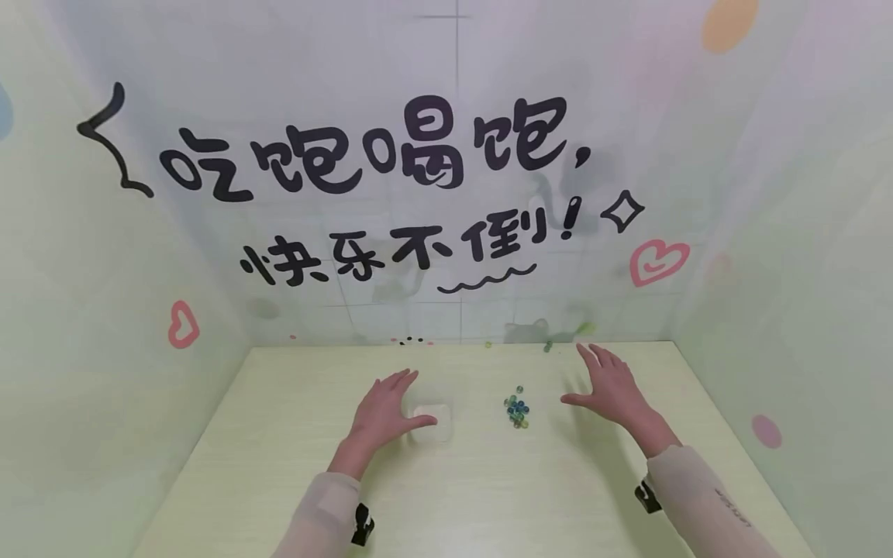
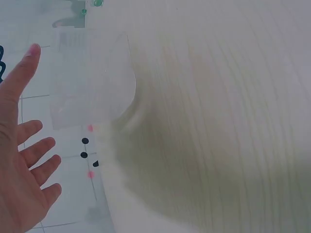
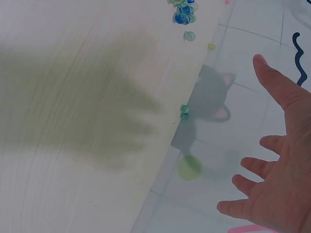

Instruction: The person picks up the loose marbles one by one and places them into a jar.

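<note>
My left hand [image 1: 386, 411] hovers by a small clear plastic container [image 1: 439, 425], thumb and fingers spread. In the head view the thumb overlaps the container's left side, while the left wrist view shows the hand [image 2: 22, 145] apart from the container [image 2: 92, 77]. To the container's right lies a loose cluster of blue, green and yellowish glass marbles [image 1: 517, 411]. My right hand [image 1: 614, 391] is held above the table right of these marbles, fingers spread and nothing in its grasp. Part of the cluster [image 3: 183, 14] appears at the top of the right wrist view.
At the table's back edge sit two green marbles [image 1: 547, 346] and a single yellowish marble [image 1: 488, 345]. Behind the pale wood-grain table [image 1: 279, 465] stands a wall [image 1: 453, 62] with black lettering, and side panels close in left and right.
</note>
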Demonstrator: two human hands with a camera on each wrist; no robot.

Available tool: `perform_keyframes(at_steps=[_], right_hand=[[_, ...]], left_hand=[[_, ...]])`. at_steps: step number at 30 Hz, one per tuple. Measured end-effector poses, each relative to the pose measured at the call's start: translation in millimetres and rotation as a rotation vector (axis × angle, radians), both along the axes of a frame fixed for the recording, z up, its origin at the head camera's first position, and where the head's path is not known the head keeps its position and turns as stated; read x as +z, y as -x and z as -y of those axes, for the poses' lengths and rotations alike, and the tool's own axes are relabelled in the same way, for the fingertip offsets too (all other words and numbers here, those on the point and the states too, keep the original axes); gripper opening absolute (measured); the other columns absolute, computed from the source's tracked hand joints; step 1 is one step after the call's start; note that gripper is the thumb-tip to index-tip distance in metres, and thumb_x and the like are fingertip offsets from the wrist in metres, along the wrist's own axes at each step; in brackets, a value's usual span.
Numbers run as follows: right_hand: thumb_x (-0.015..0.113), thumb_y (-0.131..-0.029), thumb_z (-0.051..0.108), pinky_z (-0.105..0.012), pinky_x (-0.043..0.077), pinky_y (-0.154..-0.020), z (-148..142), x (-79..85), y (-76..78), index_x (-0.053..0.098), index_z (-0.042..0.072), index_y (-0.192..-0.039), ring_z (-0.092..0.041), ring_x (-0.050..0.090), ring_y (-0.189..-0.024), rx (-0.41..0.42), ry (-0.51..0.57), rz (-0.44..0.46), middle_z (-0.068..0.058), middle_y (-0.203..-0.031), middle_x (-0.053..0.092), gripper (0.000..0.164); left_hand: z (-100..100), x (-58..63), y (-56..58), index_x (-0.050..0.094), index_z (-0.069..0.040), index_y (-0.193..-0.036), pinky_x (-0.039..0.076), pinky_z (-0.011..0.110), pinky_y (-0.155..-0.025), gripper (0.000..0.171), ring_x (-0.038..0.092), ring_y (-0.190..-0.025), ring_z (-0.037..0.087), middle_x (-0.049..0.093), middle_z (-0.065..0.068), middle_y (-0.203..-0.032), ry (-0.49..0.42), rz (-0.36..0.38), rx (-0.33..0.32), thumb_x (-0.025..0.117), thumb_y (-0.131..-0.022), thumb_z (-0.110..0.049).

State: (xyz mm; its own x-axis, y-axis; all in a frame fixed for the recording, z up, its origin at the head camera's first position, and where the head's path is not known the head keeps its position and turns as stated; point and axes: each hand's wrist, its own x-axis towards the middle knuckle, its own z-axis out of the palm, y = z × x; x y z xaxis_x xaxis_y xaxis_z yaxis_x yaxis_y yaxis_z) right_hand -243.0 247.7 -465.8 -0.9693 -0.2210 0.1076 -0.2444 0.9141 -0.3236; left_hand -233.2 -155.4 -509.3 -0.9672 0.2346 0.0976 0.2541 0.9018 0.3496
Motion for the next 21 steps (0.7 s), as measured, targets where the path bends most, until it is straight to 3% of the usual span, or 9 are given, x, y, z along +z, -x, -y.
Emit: perform_keyframes(at_steps=[6, 11, 21], right_hand=[[0.081, -0.080, 0.040, -0.073, 0.027, -0.113, 0.9, -2.2, 0.3, 0.031, -0.006, -0.150, -0.056, 0.032, -0.137, 0.001, -0.004, 0.006, -0.036, -0.151, 0.033, 0.099], [0.081, -0.080, 0.040, -0.073, 0.027, -0.113, 1.5, -3.0, 0.4, 0.031, -0.007, -0.150, -0.056, 0.032, -0.137, 0.005, -0.003, 0.005, -0.036, -0.151, 0.034, 0.099], [0.082, -0.079, 0.041, -0.072, 0.028, -0.114, 4.8, -4.4, -0.9, 0.032, -0.007, -0.150, -0.055, 0.033, -0.137, 0.001, -0.002, 0.017, -0.035, -0.151, 0.035, 0.099]], left_hand=[[-0.9, -4.0, -3.7, 0.045, -0.012, -0.149, 0.034, 0.054, -0.120, 0.096, 0.042, -0.143, 0.036, 0.047, 0.014, -0.153, -0.110, 0.050, 0.030, 0.078, -0.074, -0.062], [-0.3, -11.2, -4.0, 0.046, -0.013, -0.149, 0.041, 0.057, -0.114, 0.089, 0.043, -0.141, 0.039, 0.048, 0.014, -0.152, -0.272, 0.110, 0.057, 0.082, -0.076, -0.052], [1.5, -17.4, -4.7, 0.044, -0.005, -0.149, 0.043, 0.055, -0.113, 0.083, 0.046, -0.138, 0.040, 0.050, 0.019, -0.149, -0.598, 0.191, 0.027, 0.085, -0.079, -0.025]])
